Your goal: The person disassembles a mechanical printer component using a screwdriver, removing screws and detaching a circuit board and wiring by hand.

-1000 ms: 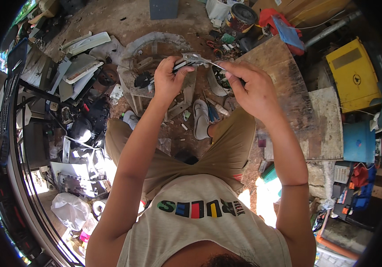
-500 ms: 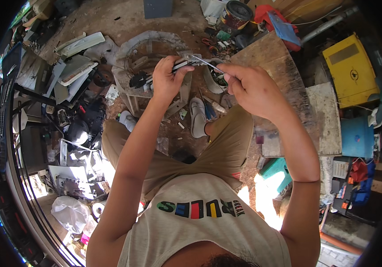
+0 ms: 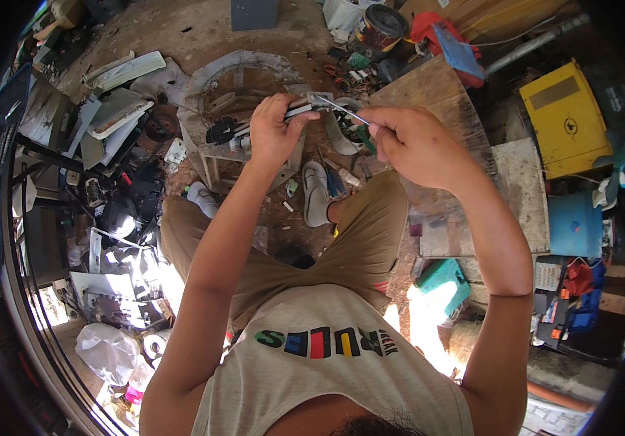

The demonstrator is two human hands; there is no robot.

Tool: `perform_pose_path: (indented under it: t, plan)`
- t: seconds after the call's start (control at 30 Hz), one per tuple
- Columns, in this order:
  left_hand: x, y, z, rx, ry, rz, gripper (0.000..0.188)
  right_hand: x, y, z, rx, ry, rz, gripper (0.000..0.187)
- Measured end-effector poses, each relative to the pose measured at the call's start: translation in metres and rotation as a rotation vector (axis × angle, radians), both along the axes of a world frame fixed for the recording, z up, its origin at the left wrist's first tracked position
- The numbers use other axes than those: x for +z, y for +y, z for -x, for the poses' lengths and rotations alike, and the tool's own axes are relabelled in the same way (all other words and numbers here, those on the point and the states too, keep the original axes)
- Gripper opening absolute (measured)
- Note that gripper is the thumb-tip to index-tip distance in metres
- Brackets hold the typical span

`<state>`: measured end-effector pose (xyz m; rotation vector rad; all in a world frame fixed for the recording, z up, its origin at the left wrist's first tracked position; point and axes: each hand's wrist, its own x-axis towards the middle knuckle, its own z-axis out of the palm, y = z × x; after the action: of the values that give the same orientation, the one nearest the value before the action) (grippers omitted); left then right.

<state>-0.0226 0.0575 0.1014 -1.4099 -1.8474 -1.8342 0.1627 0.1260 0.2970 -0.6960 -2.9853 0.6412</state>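
Note:
My left hand (image 3: 274,132) is closed on a flat, narrow part (image 3: 302,110), black and silver, pinched between thumb and fingers. What kind of part it is, I cannot make out. In my right hand (image 3: 421,145) is a screwdriver (image 3: 347,112), its thin metal shaft pointing up and left. The tip lies at the silvery far end of the part; whether it touches is too small to tell. My fingers mostly cover the screwdriver's handle. Below both hands stands a worn wooden stool-like frame (image 3: 210,154), with a black piece (image 3: 221,131) and other small bits on it.
A wooden board (image 3: 439,109) lies right of my right hand. Beyond it are a yellow case (image 3: 567,120) and a blue bucket (image 3: 578,225). Scrap panels and dark parts (image 3: 119,214) are heaped at the left. A paint bucket (image 3: 381,27) stands at the far side.
The whole view has shifted slightly, so the surroundings sit a little further left. Both hands keep their grips, and the screwdriver stays at the part's far end, its shaft angled slightly differently.

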Motion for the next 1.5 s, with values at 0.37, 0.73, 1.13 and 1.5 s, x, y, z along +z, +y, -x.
perform_pose_path:
  t: [0.37,0.73,1.13,1.5]
  plan:
    - [0.005,0.001,-0.008,0.026,0.098,-0.012,0.038,0.036,0.001,0.016,0.059,-0.259,-0.110,0.023]
    - [0.006,0.012,-0.007,0.040,0.089,0.004,0.034,-0.092,-0.028,0.004,-0.310,0.445,-0.112,0.023]
    - [0.012,0.008,0.007,0.052,-0.004,0.051,0.035,-0.156,-0.038,-0.009,-0.630,0.636,0.569,0.023]
    - [0.017,0.006,0.009,0.003,0.011,0.062,0.037,-0.069,0.044,0.030,-0.217,0.400,-0.122,0.043]
